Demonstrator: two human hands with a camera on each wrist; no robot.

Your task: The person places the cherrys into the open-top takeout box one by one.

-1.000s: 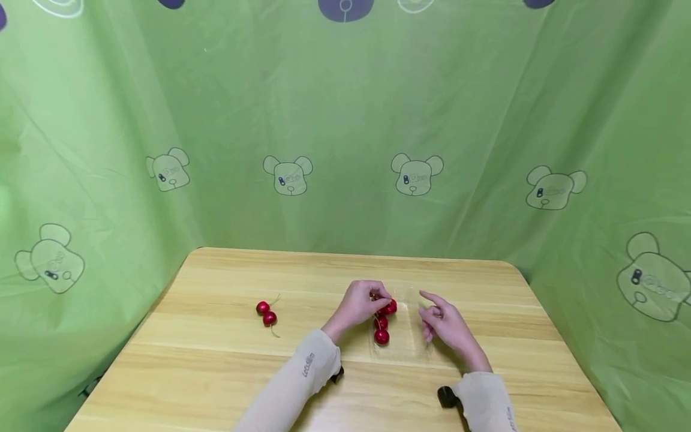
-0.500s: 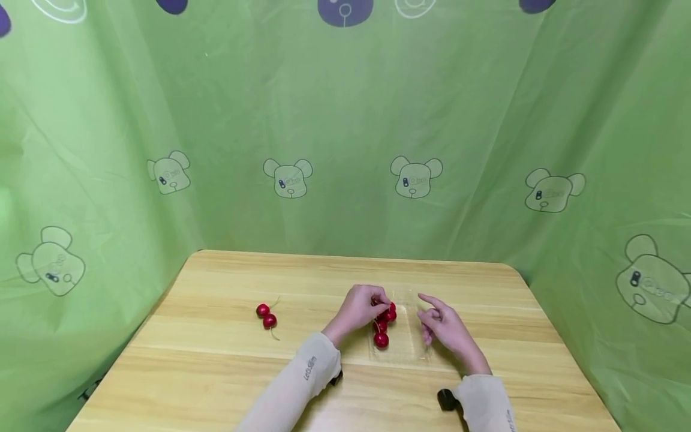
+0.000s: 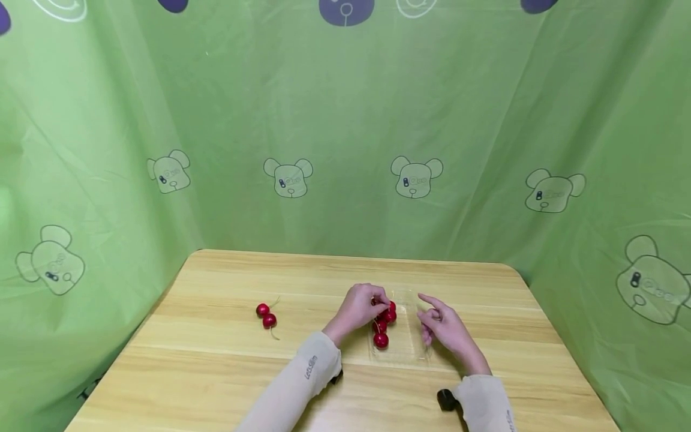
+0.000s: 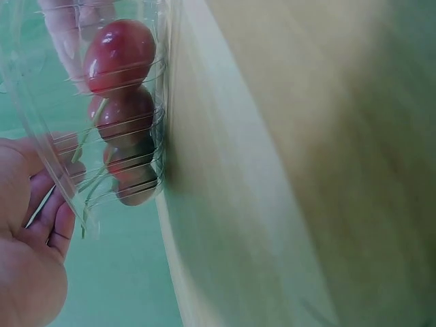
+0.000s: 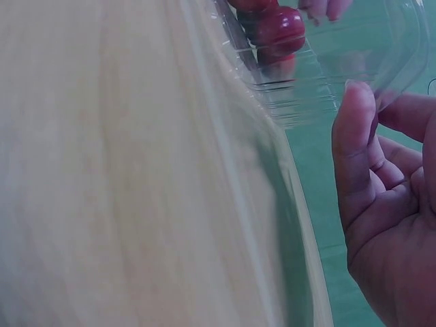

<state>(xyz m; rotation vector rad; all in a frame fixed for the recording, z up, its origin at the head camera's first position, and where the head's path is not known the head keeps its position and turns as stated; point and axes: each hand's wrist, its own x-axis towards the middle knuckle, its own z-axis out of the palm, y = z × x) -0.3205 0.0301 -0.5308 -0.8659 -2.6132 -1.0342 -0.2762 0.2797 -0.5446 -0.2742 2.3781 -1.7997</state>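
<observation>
My left hand (image 3: 357,308) reaches over the left side of a clear plastic box (image 3: 407,359), thumb and index finger pinching at a cherry (image 3: 390,315); the exact contact is partly hidden. Several red cherries (image 4: 121,56) line the box's left wall, their green stems rising near the left fingers (image 4: 58,225). At the box's right side is my right hand (image 3: 447,326), its index finger stretched along the rim and the other fingers bent loosely. The right wrist view has a right fingertip (image 5: 358,95) against the clear wall.
Two more cherries (image 3: 269,320) with stems lie on the wooden table (image 3: 216,372), left of the box. A green curtain (image 3: 345,222) printed with bear heads surrounds the table's back and sides. Black wrist cameras (image 3: 446,399) sit under the sleeves.
Both hands and the cherries hold nearly the same places. The whole head view shifts slightly downward between the first frame and the later ones.
</observation>
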